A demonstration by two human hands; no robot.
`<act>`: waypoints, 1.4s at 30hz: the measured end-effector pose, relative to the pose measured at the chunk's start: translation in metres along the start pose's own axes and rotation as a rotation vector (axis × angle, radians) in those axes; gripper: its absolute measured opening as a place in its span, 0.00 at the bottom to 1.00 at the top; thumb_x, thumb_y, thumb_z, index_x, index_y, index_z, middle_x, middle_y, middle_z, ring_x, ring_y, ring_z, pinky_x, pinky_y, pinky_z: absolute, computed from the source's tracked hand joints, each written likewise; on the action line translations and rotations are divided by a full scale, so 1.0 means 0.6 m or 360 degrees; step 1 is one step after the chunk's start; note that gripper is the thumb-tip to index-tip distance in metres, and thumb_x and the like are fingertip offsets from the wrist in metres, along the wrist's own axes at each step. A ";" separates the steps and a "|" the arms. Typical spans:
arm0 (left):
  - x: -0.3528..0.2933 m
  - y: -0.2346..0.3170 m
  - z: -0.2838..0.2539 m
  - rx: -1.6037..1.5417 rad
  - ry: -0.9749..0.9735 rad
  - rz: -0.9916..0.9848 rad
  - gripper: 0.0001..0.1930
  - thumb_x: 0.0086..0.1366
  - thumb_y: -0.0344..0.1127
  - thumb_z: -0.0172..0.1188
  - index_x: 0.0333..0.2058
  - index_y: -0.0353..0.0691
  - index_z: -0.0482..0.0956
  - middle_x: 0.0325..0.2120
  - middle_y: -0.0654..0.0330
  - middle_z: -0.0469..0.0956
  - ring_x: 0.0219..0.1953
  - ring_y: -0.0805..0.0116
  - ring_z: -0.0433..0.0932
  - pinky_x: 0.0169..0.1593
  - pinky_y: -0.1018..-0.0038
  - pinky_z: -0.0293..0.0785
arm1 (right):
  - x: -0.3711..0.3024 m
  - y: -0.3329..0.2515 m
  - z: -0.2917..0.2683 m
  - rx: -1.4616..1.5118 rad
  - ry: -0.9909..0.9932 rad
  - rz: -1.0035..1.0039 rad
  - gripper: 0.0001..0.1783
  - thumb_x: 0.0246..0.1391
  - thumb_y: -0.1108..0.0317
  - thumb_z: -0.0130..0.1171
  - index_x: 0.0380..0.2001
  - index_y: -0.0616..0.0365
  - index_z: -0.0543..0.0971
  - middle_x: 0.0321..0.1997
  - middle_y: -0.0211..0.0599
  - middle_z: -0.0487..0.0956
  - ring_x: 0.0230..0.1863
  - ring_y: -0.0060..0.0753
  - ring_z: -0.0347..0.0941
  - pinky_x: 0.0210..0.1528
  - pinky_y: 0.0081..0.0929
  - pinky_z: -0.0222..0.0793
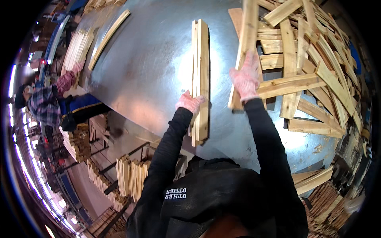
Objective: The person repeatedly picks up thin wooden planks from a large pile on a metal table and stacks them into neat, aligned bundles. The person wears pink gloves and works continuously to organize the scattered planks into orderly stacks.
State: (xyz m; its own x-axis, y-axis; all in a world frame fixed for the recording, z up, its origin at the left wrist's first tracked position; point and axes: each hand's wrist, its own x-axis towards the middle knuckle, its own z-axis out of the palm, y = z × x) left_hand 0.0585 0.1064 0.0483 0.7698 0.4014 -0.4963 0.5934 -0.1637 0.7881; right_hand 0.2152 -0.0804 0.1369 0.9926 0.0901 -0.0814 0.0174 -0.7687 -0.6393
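My left hand (191, 103), in a pale pink knit glove, is closed round a small bundle of narrow wooden boards (203, 71). The bundle lies lengthwise on the grey metal table (154, 59), its near end close to the table's front edge. To the right, my gloved right hand (246, 81) grips a longer wooden board (247, 31), thumb along its left edge and fingers over its face. That board runs away from me beside a loose heap of boards (290, 59). Its far end goes out of the picture at the top.
Crisscrossed boards overhang one another at the right. A lone board (108, 39) lies at the table's far left. Beyond it a co-worker (45, 105) in a plaid shirt reaches toward a stack of boards (78, 51). Racks with upright boards (133, 176) stand below left.
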 end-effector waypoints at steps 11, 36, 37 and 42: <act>0.033 -0.091 -0.026 -0.0396 -0.0040 0.0164 0.30 0.62 0.46 0.63 0.58 0.33 0.69 0.45 0.47 0.80 0.47 0.62 0.79 0.52 0.70 0.73 | -0.160 0.038 0.192 0.0674 -0.0650 0.0104 0.43 0.57 0.60 0.55 0.70 0.59 0.49 0.60 0.57 0.70 0.62 0.51 0.67 0.61 0.33 0.63; -0.062 0.058 -0.113 0.0983 0.0389 -0.0060 0.48 0.56 0.55 0.65 0.68 0.42 0.51 0.51 0.33 0.68 0.53 0.39 0.72 0.57 0.55 0.69 | -0.062 0.211 -0.161 -0.0282 0.0445 0.0814 0.62 0.40 0.55 0.63 0.70 0.68 0.39 0.73 0.67 0.43 0.75 0.61 0.39 0.75 0.38 0.37; -0.072 0.061 -0.096 0.0908 0.0419 0.0065 0.47 0.56 0.53 0.65 0.68 0.41 0.51 0.50 0.33 0.69 0.52 0.39 0.73 0.56 0.55 0.70 | -0.084 0.235 -0.175 -0.0274 0.0449 0.0681 0.61 0.41 0.57 0.64 0.70 0.67 0.40 0.74 0.62 0.44 0.75 0.56 0.40 0.75 0.33 0.37; -0.073 0.108 0.021 0.0860 0.0423 0.0167 0.33 0.58 0.47 0.62 0.60 0.39 0.66 0.49 0.35 0.74 0.52 0.40 0.74 0.55 0.56 0.71 | -0.265 0.173 -0.192 0.0667 0.0292 0.0454 0.51 0.43 0.82 0.58 0.71 0.56 0.50 0.60 0.42 0.67 0.50 0.35 0.71 0.52 0.26 0.70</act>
State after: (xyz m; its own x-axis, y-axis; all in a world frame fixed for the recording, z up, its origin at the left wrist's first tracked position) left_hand 0.0663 0.0669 0.1168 0.7871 0.5580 -0.2630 0.6062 -0.6208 0.4971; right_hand 0.0731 -0.2476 0.1716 0.9562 -0.2264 -0.1853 -0.2681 -0.4246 -0.8648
